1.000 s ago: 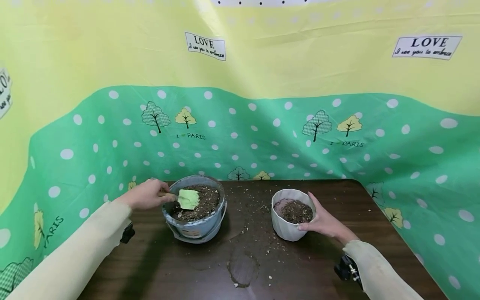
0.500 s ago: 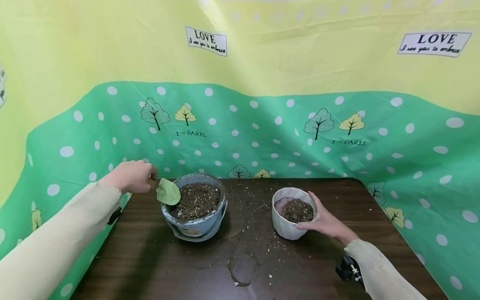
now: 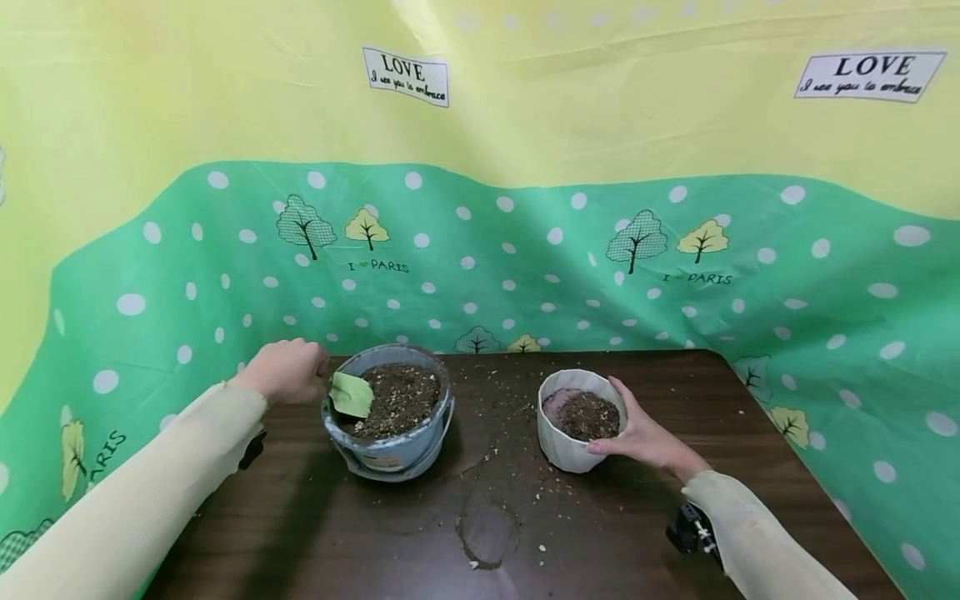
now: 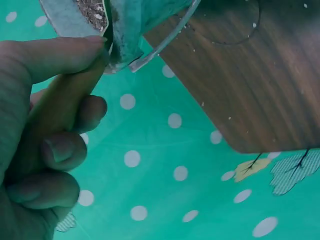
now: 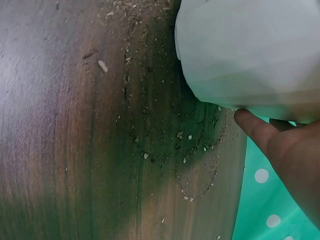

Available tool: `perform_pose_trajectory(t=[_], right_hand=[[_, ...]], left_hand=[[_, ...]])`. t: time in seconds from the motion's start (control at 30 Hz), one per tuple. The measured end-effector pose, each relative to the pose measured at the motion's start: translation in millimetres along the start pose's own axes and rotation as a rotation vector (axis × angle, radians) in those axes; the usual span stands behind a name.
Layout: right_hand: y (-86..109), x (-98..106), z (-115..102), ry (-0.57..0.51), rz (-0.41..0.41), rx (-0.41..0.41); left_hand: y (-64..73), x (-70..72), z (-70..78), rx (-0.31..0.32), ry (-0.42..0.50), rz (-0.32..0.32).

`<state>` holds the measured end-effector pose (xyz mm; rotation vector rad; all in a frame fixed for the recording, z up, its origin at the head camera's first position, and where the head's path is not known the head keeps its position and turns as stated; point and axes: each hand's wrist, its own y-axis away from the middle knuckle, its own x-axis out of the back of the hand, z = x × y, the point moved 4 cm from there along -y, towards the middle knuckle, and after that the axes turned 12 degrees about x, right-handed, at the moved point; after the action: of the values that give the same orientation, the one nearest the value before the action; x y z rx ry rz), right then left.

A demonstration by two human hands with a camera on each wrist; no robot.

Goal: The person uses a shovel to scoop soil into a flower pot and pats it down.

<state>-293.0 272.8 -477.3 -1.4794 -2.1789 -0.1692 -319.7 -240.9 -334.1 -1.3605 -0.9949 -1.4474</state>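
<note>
My left hand (image 3: 288, 371) grips the wooden handle (image 4: 60, 107) of a small hand trowel, its fingers curled round it in the left wrist view. The trowel's light green blade (image 3: 351, 395) reaches over the left rim of a blue-grey bucket (image 3: 397, 457), its lower edge at the dark soil (image 3: 401, 400) inside. On the right, a white ribbed flowerpot (image 3: 564, 446) stands on the table, partly filled with soil (image 3: 588, 417). My right hand (image 3: 648, 433) holds that pot by its right side, thumb on the near wall. Its other fingers are mostly hidden behind the pot.
The dark wooden table (image 3: 600, 533) bears scattered soil crumbs and white bits between the two containers. A ring of soil (image 3: 489, 533) marks the front middle. Green and yellow printed cloth (image 3: 510, 250) closes off the back and sides. The bucket's wire handle (image 4: 172, 37) hangs down.
The trowel first swung left from over the soil to the bucket's left rim, its blade turning. Since then it has come slightly back right and down. The right hand keeps its hold on the flowerpot.
</note>
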Motion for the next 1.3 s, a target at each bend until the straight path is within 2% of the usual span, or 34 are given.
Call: perform_pose_trajectory(t=[0.17, 0.23, 0.3, 0.43, 0.53, 0.8, 0.93, 1.03, 1.3], right_hand=[[-2.1, -2, -1, -0.009, -0.009, -0.005], [-2.0, -2, -1, -0.003, -0.012, -0.003], [-1.9, -2, 0, -0.002, -0.015, -0.001], [-1.7, -1, 0, -0.015, -0.014, 0.002], [-1.7, 0, 0, -0.024, -0.015, -0.001], [-2.0, -1, -3, -0.023, -0.021, -0.007], [-2.9, 0, -3, -0.004, -0.025, -0.011], [-3.3, 2, -3, 0.01, -0.017, -0.016], [-2.2, -1, 0, 0.006, -0.021, -0.03]], left_hand=[[5.4, -6.9, -9.2, 0.004, 0.035, 0.059], [6.9, -10.9, -10.6, 0.013, 0.062, 0.065], [6.5, -15.5, -8.4, 0.0, 0.11, 0.049], [2.0, -20.8, 4.2, -0.083, 0.227, -0.004], [-1.0, -21.4, 9.5, -0.107, 0.269, -0.032], [1.8, -25.7, -0.3, -0.04, 0.354, -0.042], [3.4, -31.2, 1.0, -0.031, 0.383, -0.003], [3.9, -37.7, 3.9, 0.007, 0.433, 0.014], [7.6, -55.1, 9.3, 0.169, 0.607, -0.083]])
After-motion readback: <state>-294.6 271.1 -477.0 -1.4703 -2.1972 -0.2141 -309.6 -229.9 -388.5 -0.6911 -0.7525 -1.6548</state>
